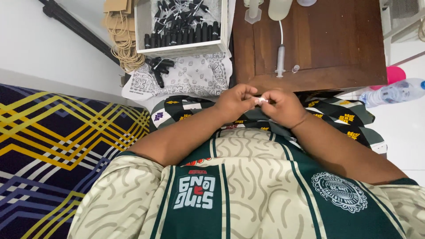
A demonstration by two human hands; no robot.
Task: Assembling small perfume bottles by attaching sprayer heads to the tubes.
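**A:** So why are both hands bunched over the lap?

**B:** Fiddly work, I'd guess. Left hand and right hand pinch a tiny white piece together, close to the syringe on the wooden table.

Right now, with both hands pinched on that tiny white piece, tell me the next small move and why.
Probably carry the small white piece forward to the clear vial on the brown table. The left hand and right hand both pinch it above the lap, and the vial lies beside the syringe.
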